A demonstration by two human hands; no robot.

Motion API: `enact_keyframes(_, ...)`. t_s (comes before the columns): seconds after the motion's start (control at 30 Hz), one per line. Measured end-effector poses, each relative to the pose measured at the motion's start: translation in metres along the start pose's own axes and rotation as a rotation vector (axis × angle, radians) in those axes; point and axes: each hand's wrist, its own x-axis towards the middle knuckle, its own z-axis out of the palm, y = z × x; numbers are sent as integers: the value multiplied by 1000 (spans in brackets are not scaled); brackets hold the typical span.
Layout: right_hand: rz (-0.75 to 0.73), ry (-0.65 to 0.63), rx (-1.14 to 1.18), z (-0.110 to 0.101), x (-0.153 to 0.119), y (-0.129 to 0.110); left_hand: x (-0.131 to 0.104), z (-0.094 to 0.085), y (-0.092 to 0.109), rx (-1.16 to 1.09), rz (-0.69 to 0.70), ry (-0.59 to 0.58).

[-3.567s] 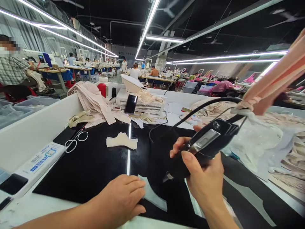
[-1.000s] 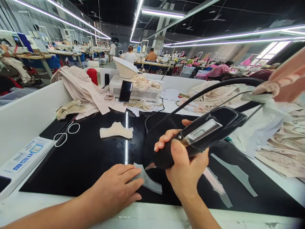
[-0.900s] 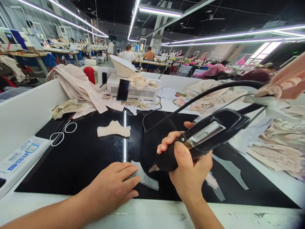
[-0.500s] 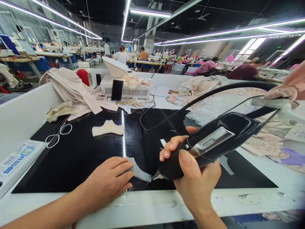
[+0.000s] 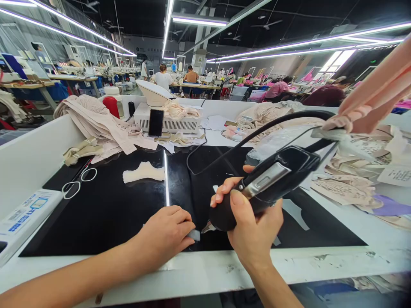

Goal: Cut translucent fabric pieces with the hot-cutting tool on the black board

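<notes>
My right hand [image 5: 253, 226] is wrapped around a black corded power tool [image 5: 269, 177] with a silver plate on its side. The tool's pointed metal tip [image 5: 208, 227] hovers close over or touches the black board [image 5: 105, 222]; I cannot tell which. My left hand [image 5: 170, 233] is closed, fingers bent, on a thin grey fabric piece [image 5: 194, 235]. Only the end of that piece shows between thumb and forefinger, just left of the tip. A cream, curved pad [image 5: 143, 172] lies farther back. To the right of my right hand lies another thin grey piece [image 5: 296, 214].
The tool's cord [image 5: 285, 116] hangs from a pink cloth strip [image 5: 369, 94]. White-handled scissors [image 5: 71, 189] and a labelled white box [image 5: 28, 220] lie at left. Behind are piled beige fabrics [image 5: 96, 122], a phone [image 5: 156, 123] and a red thread cone [image 5: 111, 107]. Several people sit at machines beyond.
My left hand has slid right and its fingers have bent, covering most of the grey piece. My right hand and the tool have shifted slightly left, uncovering more of the grey piece at right.
</notes>
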Motion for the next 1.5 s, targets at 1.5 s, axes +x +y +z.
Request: enact_keyframes(1.5,36,-6,-6,-1,-11,-7,0,15,3,-2,13,98)
